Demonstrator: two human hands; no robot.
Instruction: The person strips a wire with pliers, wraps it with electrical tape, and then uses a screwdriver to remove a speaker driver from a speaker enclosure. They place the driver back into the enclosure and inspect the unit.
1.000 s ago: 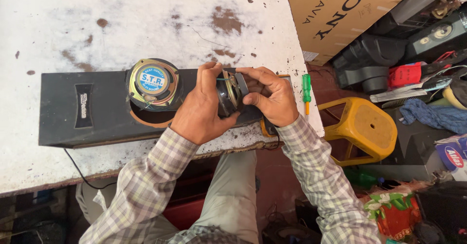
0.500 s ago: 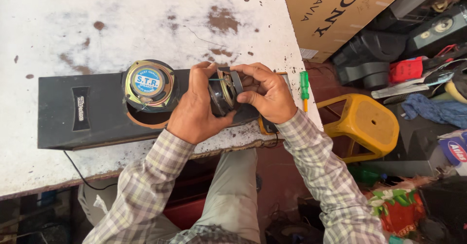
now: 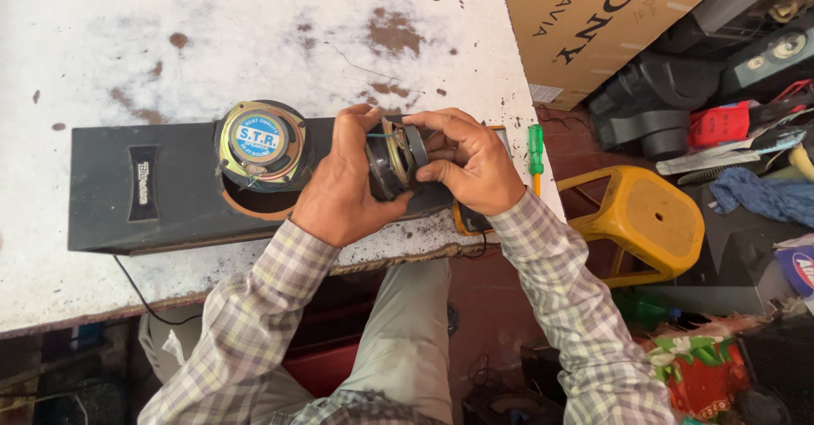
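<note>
White stained table point(image 3: 254, 35): black speaker cabinet point(image 3: 144, 192), loose round speaker point(image 3: 261, 141) atop; left hand point(image 3: 343, 183) and right hand point(image 3: 471, 162), fingers grasping small speaker point(image 3: 394, 158).

Both hands gripping a small speaker driver

Left hand point(image 3: 343, 189) and right hand point(image 3: 471, 164) are clasping the driver point(image 3: 395, 158); the speaker cabinet point(image 3: 153, 189) is lying at 9 o'clock.

small speaker point(image 3: 397, 158): mostly covered by left hand point(image 3: 339, 183) & right hand point(image 3: 471, 166); only magnet end and frame edge show
speaker cabinet point(image 3: 153, 188): right end hidden behind hands
orange device point(image 3: 469, 218): right of cabinet, mostly under right wrist, kind unclear
black cable point(image 3: 136, 294): below cabinet, runs off table edge, end unseen
</note>
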